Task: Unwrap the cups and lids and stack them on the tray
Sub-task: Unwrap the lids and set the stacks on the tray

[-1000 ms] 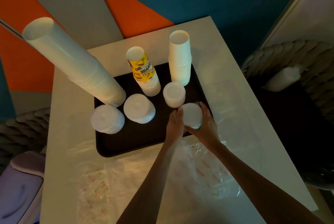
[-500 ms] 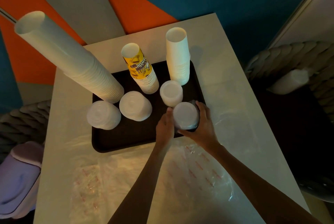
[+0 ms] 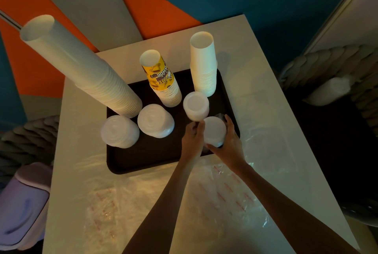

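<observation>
Standing on the dark tray (image 3: 155, 157) on the white table (image 3: 255, 94): at the back, mouths up, a tall stack of white cups (image 3: 86, 71), a shorter stack topped by a yellow printed cup (image 3: 161, 77) and a stack of plain white cups (image 3: 203, 65); in front, a left lid stack (image 3: 119, 132), a middle lid stack (image 3: 155, 120) and a back lid stack (image 3: 196, 106). At the tray's near right corner, a fourth lid stack (image 3: 214, 131), gripped from both sides, with the left hand (image 3: 192, 141) curled against its left flank and the right hand (image 3: 231, 141) wrapped round its right. Flat on the table by the tray's near edge, clear plastic wrappers (image 3: 225, 192) with red print.
</observation>
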Demonstrator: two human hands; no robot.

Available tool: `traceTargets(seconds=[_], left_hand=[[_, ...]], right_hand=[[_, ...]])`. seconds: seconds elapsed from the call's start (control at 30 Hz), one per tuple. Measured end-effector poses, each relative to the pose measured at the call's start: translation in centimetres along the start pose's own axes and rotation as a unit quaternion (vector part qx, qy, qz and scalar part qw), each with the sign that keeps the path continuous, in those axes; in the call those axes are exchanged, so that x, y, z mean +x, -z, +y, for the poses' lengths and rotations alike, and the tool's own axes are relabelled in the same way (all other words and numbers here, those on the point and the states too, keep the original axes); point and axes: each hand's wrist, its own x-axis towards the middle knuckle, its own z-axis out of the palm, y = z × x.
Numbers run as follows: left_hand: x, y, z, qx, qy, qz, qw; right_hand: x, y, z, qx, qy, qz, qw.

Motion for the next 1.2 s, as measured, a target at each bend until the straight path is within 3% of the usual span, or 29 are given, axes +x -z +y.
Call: traceTargets(seconds=[0.07,0.33,0.7,0.87,1.03,1.2], left_hand=[[0.1,0.3,-0.1,0.027,0.010,-0.024,0.999],[1.7,1.3,0.2,0.184,-0.094,-0.084,0.975],[1.2,0.1,0.0,0.259,-0.165,0.043,0.951],[1.4,0.2,0.9,0.232,-0.149,0.009,0.961],[1.8,0.6,1.1,0.215,-0.108,-0.025,0.970],[2.3,0.5,0.6,0.260,-0.095,-0.056,0.959]], right_hand=[[-0.1,0.1,0.0,0.000,0.012,-0.006,1.000],[0.0,0.2,0.7,-0.004,0.026,-0.014,1.000],[0.0,0.7,0.5,0.002,0.040,-0.016,0.999],[0.1,0.9,1.1,0.020,0.001,-0.042,0.999],[0.0,0.7,1.1,0.014,0.021,-0.030,0.999],[0.0,0.8,1.1,0.018,0.027,-0.030,0.999]])
